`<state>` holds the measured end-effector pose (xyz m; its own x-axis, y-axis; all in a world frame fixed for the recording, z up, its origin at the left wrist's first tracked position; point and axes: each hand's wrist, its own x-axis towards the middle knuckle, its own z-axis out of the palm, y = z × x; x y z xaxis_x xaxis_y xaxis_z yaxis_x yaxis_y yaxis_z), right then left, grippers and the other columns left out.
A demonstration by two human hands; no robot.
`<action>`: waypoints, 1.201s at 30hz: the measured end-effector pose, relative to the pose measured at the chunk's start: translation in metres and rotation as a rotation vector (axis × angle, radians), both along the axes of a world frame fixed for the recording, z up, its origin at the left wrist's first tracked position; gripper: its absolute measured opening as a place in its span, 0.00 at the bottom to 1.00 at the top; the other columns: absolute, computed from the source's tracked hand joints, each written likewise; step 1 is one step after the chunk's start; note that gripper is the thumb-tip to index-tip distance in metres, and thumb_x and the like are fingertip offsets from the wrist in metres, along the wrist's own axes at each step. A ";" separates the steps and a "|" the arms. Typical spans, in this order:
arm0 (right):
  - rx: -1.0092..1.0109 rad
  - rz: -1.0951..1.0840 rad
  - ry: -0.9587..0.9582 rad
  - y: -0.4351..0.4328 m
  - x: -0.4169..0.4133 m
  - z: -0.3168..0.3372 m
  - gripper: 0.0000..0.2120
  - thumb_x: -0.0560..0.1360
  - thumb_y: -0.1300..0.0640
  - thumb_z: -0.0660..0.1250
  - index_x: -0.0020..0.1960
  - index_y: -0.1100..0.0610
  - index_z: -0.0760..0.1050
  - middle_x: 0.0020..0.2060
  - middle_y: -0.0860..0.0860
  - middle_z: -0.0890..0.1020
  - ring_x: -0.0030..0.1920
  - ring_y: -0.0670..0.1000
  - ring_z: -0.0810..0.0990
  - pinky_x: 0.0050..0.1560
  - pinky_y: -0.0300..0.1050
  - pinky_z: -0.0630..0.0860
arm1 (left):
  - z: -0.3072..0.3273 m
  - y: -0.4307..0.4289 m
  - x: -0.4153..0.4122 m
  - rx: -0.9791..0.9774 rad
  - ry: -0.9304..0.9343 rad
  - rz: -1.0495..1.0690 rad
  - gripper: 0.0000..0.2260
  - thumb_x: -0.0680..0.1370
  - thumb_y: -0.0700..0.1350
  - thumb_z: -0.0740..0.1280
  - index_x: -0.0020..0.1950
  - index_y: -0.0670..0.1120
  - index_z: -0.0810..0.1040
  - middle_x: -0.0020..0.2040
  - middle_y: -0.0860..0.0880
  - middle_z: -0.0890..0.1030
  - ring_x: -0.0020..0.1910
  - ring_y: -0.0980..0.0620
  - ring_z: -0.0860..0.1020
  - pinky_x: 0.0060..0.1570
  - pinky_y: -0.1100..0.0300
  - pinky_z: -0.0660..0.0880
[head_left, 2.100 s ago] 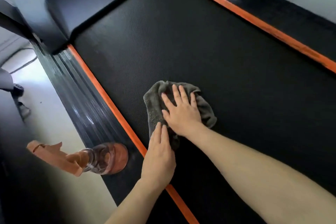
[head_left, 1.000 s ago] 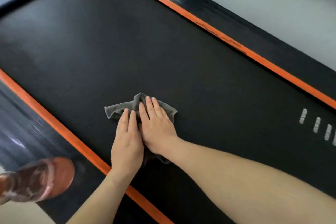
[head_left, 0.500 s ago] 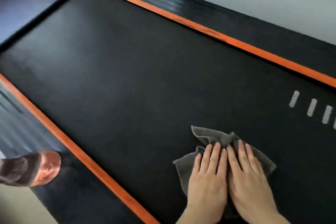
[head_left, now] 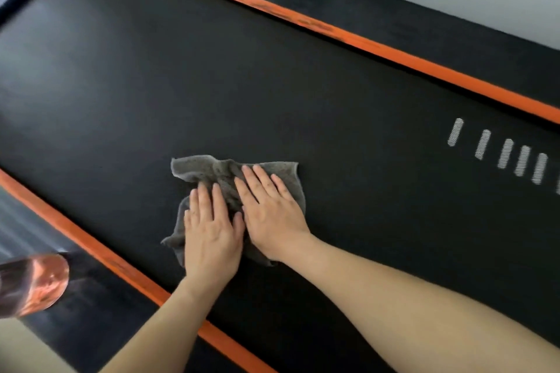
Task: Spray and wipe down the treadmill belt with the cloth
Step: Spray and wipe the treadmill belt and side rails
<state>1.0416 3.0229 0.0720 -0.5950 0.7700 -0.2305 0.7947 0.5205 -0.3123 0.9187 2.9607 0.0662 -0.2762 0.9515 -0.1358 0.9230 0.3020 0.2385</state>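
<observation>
A crumpled grey cloth (head_left: 209, 169) lies on the black treadmill belt (head_left: 212, 85), a little left of the frame's middle. My left hand (head_left: 212, 230) and my right hand (head_left: 269, 209) lie side by side on the cloth, fingers straight, pressing it flat against the belt. The cloth's near part is hidden under both palms. An orange-tinted spray bottle (head_left: 33, 285) lies at the left edge on the near side rail, apart from both hands.
Orange strips (head_left: 394, 54) border the belt on the far and near sides, with black side rails (head_left: 454, 36) beyond them. Several white dashes (head_left: 500, 151) are printed on the belt at the right. Pale floor shows beyond the far rail.
Both hands and the cloth have slid across the belt, from near the left orange strip toward its middle. The view has shifted right, bringing the white dashes into sight.
</observation>
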 end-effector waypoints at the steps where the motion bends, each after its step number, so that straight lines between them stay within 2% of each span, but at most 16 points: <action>1: -0.005 -0.043 0.011 -0.011 0.022 -0.001 0.28 0.83 0.50 0.46 0.81 0.56 0.47 0.81 0.53 0.45 0.80 0.51 0.41 0.78 0.50 0.38 | -0.001 -0.006 0.023 0.001 -0.009 -0.057 0.30 0.81 0.55 0.49 0.78 0.38 0.59 0.78 0.35 0.59 0.78 0.37 0.56 0.74 0.41 0.55; 5: 0.009 -0.281 -0.056 -0.072 0.132 -0.005 0.28 0.80 0.52 0.49 0.79 0.58 0.58 0.79 0.54 0.59 0.79 0.52 0.54 0.79 0.50 0.49 | -0.004 -0.040 0.123 0.038 -0.024 -0.323 0.26 0.81 0.52 0.53 0.77 0.42 0.64 0.77 0.40 0.63 0.78 0.44 0.58 0.74 0.44 0.55; 8: 0.030 -0.443 -0.103 -0.119 0.204 -0.003 0.26 0.81 0.53 0.50 0.77 0.58 0.58 0.77 0.56 0.63 0.78 0.54 0.58 0.77 0.52 0.54 | -0.002 -0.064 0.178 0.038 -0.059 -0.521 0.24 0.81 0.49 0.54 0.77 0.43 0.65 0.77 0.43 0.64 0.77 0.45 0.60 0.73 0.45 0.60; 12: 0.015 -0.604 -0.109 -0.129 0.196 0.001 0.27 0.79 0.51 0.51 0.76 0.61 0.65 0.75 0.63 0.65 0.77 0.62 0.61 0.73 0.61 0.63 | 0.004 -0.061 0.174 -0.021 -0.063 -0.561 0.25 0.81 0.46 0.53 0.77 0.41 0.64 0.78 0.41 0.62 0.77 0.43 0.61 0.73 0.45 0.62; 14: -0.006 -0.575 -0.077 -0.114 0.155 -0.001 0.29 0.77 0.49 0.52 0.74 0.61 0.68 0.74 0.67 0.65 0.75 0.67 0.62 0.73 0.63 0.60 | 0.004 -0.054 0.142 -0.044 -0.030 -0.456 0.25 0.78 0.44 0.56 0.74 0.37 0.67 0.76 0.38 0.65 0.75 0.39 0.65 0.72 0.44 0.64; 16: -0.034 -0.432 0.027 -0.106 0.112 -0.001 0.29 0.78 0.48 0.51 0.75 0.59 0.67 0.75 0.67 0.63 0.77 0.66 0.59 0.75 0.62 0.56 | 0.005 -0.055 0.101 -0.050 0.007 -0.271 0.25 0.77 0.40 0.62 0.73 0.34 0.67 0.75 0.33 0.65 0.74 0.34 0.64 0.73 0.42 0.63; 18: -0.058 -0.256 0.073 -0.105 0.081 0.001 0.28 0.80 0.49 0.52 0.79 0.56 0.59 0.79 0.63 0.53 0.80 0.61 0.48 0.78 0.56 0.42 | 0.016 -0.063 0.070 -0.079 0.003 -0.139 0.25 0.76 0.34 0.64 0.72 0.29 0.65 0.73 0.28 0.64 0.73 0.29 0.62 0.73 0.37 0.61; 20: -0.045 -0.179 0.059 -0.108 0.080 -0.001 0.29 0.82 0.51 0.52 0.81 0.56 0.53 0.80 0.59 0.49 0.80 0.57 0.43 0.76 0.51 0.34 | 0.020 -0.080 0.066 -0.012 0.057 -0.167 0.22 0.75 0.32 0.58 0.68 0.25 0.66 0.67 0.24 0.68 0.69 0.25 0.64 0.68 0.31 0.64; 21: -0.025 -0.176 0.062 -0.113 0.090 0.000 0.28 0.81 0.52 0.51 0.80 0.57 0.54 0.80 0.57 0.51 0.80 0.55 0.46 0.77 0.50 0.36 | 0.020 -0.092 0.075 -0.010 0.085 -0.209 0.23 0.75 0.34 0.55 0.67 0.25 0.66 0.66 0.24 0.68 0.68 0.24 0.65 0.66 0.31 0.65; 23: -0.005 -0.199 0.062 -0.129 0.119 -0.001 0.29 0.79 0.54 0.50 0.79 0.58 0.58 0.79 0.55 0.58 0.80 0.53 0.53 0.79 0.50 0.46 | 0.016 -0.110 0.106 -0.050 0.024 -0.263 0.26 0.75 0.39 0.52 0.70 0.27 0.66 0.69 0.26 0.67 0.70 0.27 0.65 0.68 0.34 0.65; 25: -0.025 -0.289 0.079 -0.152 0.160 0.002 0.29 0.77 0.54 0.53 0.78 0.57 0.62 0.78 0.54 0.62 0.79 0.52 0.58 0.78 0.50 0.53 | 0.008 -0.122 0.151 -0.112 -0.031 -0.326 0.26 0.76 0.40 0.53 0.71 0.31 0.68 0.71 0.30 0.68 0.72 0.31 0.67 0.69 0.38 0.66; 29: -0.010 -0.503 0.018 -0.194 0.267 0.005 0.28 0.74 0.59 0.54 0.74 0.61 0.69 0.74 0.57 0.68 0.74 0.57 0.67 0.72 0.52 0.59 | 0.015 -0.125 0.249 -0.147 -0.203 -0.620 0.23 0.74 0.43 0.57 0.68 0.40 0.76 0.68 0.40 0.76 0.67 0.42 0.76 0.65 0.49 0.73; 31: 0.027 -0.631 0.038 -0.201 0.293 0.013 0.24 0.75 0.64 0.56 0.70 0.63 0.73 0.69 0.59 0.74 0.71 0.58 0.70 0.71 0.50 0.62 | 0.032 -0.113 0.272 -0.174 -0.283 -0.705 0.22 0.74 0.40 0.62 0.68 0.43 0.76 0.70 0.44 0.74 0.66 0.45 0.74 0.63 0.54 0.75; 33: 0.006 -0.828 0.116 -0.193 0.289 0.019 0.19 0.75 0.70 0.62 0.64 0.63 0.78 0.62 0.60 0.80 0.64 0.59 0.75 0.66 0.51 0.69 | 0.047 -0.091 0.273 -0.228 -0.423 -0.600 0.20 0.77 0.36 0.62 0.69 0.44 0.75 0.70 0.47 0.73 0.65 0.49 0.72 0.65 0.60 0.70; 35: -0.135 -1.094 0.380 -0.165 0.268 0.032 0.17 0.74 0.71 0.66 0.60 0.61 0.81 0.56 0.56 0.82 0.58 0.56 0.79 0.62 0.51 0.74 | 0.066 -0.063 0.262 -0.373 -0.708 -0.186 0.16 0.79 0.35 0.60 0.62 0.46 0.81 0.61 0.50 0.79 0.59 0.54 0.77 0.61 0.65 0.71; 36: -0.291 -1.207 0.553 -0.146 0.255 0.042 0.16 0.75 0.70 0.66 0.59 0.58 0.81 0.54 0.53 0.83 0.57 0.53 0.80 0.61 0.51 0.76 | 0.075 -0.050 0.250 -0.425 -0.873 0.057 0.16 0.79 0.35 0.58 0.57 0.47 0.83 0.55 0.49 0.83 0.54 0.54 0.80 0.56 0.63 0.75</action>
